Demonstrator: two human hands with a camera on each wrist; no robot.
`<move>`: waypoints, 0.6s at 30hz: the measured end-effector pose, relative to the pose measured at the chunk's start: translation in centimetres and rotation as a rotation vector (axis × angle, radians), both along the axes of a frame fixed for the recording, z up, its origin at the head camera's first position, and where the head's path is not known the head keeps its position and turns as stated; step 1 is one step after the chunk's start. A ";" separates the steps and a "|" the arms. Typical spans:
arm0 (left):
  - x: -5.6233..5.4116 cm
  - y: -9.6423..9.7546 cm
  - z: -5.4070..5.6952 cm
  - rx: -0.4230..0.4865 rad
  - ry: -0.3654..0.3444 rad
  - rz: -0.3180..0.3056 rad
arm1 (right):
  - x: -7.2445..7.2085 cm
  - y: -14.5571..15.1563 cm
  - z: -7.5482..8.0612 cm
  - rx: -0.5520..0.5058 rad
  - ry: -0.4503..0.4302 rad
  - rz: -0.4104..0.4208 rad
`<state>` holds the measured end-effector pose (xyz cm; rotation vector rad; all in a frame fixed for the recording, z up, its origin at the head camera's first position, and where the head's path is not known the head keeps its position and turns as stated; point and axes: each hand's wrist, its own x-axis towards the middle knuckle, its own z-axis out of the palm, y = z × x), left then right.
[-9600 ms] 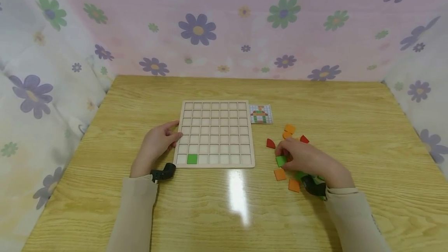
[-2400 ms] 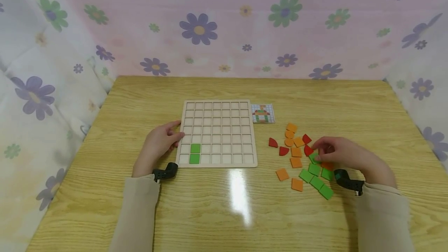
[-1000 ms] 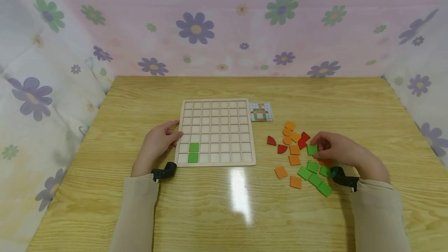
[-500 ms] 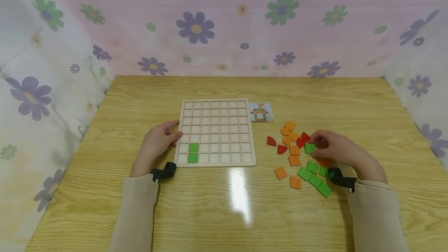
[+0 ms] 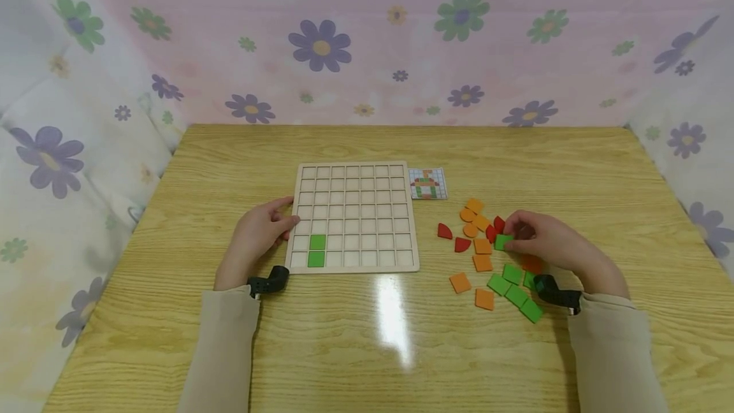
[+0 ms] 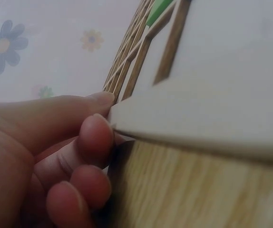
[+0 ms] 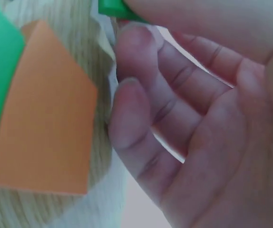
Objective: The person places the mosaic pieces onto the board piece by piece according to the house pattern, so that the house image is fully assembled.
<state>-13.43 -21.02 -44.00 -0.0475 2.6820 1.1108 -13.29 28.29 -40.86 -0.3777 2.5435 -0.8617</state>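
My left hand [image 5: 258, 230] holds the left rim of a wooden grid board [image 5: 369, 269], its finger and thumb at the edge. In the left wrist view, the other fingertips [image 6: 66, 204] curl beside the board's side. Two green square tiles [image 5: 317, 243] lie in the board, one above the other, in its second column at the near end. Over the loose pieces, my right hand [image 5: 550, 242] pinches a green square tile [image 5: 503, 242] next to two red quarter-round pieces [image 5: 499, 225]. An orange tile [image 7: 48, 114] lies under that hand in the right wrist view.
Orange squares and round pieces [image 5: 470, 230] lie left of my right hand, with red quarter-rounds [image 5: 444, 231] further left. Several green tiles [image 5: 516, 296] lie nearer me. A small pattern card [image 5: 427, 183] rests against the board's right side. A flowered curtain [image 5: 378, 43] stands behind the table.
A second green tile has been set in the board since the oldest frame. Lately my right hand has slid the pinched green tile left, nudging the red pieces. The left hand stays put.
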 end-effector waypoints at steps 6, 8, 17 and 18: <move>0.1 -0.1 0.0 0.007 -0.003 0.005 | 0.1 -0.5 0.1 -0.023 0.032 -0.005; 0.1 -0.1 0.0 0.005 0.000 0.004 | 0.0 -0.9 0.2 -0.033 0.048 -0.015; -0.1 -0.1 -0.1 -0.007 0.001 0.006 | -0.1 -4.1 0.3 -0.100 0.049 -0.064; -0.1 -0.1 -0.1 -0.007 -0.001 0.008 | -0.1 -4.5 0.4 -0.112 0.039 -0.062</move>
